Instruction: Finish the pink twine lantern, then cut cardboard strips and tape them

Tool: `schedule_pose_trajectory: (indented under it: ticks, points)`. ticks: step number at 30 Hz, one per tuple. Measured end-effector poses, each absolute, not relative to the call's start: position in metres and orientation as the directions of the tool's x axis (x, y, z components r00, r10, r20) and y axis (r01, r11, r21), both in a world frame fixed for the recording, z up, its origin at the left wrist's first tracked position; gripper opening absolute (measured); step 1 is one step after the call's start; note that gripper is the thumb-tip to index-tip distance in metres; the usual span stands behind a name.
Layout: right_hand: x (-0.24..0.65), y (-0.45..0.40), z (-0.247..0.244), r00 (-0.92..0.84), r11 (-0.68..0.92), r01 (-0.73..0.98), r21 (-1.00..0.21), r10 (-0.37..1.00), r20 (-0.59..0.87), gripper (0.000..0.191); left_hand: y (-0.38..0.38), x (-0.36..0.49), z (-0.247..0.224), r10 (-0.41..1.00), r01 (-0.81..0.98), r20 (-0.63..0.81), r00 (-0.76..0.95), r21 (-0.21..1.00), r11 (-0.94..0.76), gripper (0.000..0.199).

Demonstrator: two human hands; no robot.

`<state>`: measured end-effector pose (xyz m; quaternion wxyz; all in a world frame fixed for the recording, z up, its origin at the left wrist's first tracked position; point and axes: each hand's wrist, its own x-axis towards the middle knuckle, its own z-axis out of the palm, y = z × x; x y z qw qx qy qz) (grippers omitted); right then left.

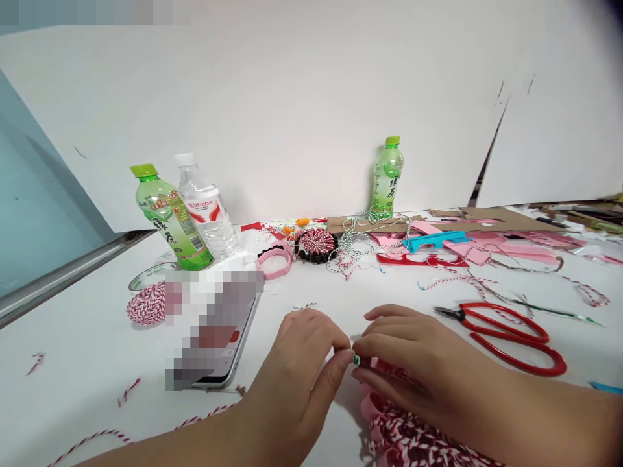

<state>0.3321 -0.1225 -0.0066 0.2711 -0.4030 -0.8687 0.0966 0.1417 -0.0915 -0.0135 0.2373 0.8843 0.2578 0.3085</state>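
1. My left hand (311, 363) and right hand (413, 344) pinched the green string (356, 359) at lower centre.
2. Striped string (413, 431) lay below, at bottom right of centre.
3. Light, steady pressure seemed best.

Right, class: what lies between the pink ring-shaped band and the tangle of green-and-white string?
A round red-and-white string disc with a black scalloped edge lies between the pink band and the tangle, in the head view.

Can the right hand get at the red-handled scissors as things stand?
Likely yes: the red-handled scissors lie near the right hand, nothing visibly covering them. It's at a green-and-white bit, which may need leaving first.
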Motion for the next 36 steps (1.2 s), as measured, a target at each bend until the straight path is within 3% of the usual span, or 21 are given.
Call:
schedule_pose_trajectory:
  ticks: [4,6,20,29,33,36]
  points:
    - [0.334,-0.120,-0.001,-0.469,0.536,0.605,-0.589,0.837,0.281,0.016,-0.091,0.142,-0.015,0.653,0.347,0.351,0.671,0.630,-0.695,0.015]
    - [0.335,-0.118,0.001,-0.465,0.495,0.595,-0.633,0.855,0.232,0.016,-0.092,0.142,-0.015,0.687,0.366,0.304,0.659,0.668,-0.647,0.016]
    - [0.336,-0.117,-0.002,-0.489,0.548,0.648,-0.529,0.832,0.263,0.022,-0.093,0.144,-0.010,0.774,0.452,0.159,0.612,0.733,-0.508,0.028]
    - [0.336,-0.112,0.000,-0.439,0.409,0.619,-0.670,0.888,0.136,0.014,-0.092,0.145,-0.010,0.762,0.461,0.228,0.606,0.680,-0.570,0.029]
    - [0.338,-0.110,0.001,-0.470,0.430,0.571,-0.699,0.870,0.151,0.018,-0.089,0.144,-0.011,0.752,0.460,0.274,0.600,0.650,-0.604,0.016]
    - [0.340,-0.109,0.002,-0.452,0.418,0.605,-0.678,0.881,0.139,0.025,-0.086,0.143,-0.012,0.791,0.478,0.254,0.556,0.681,-0.554,0.019]
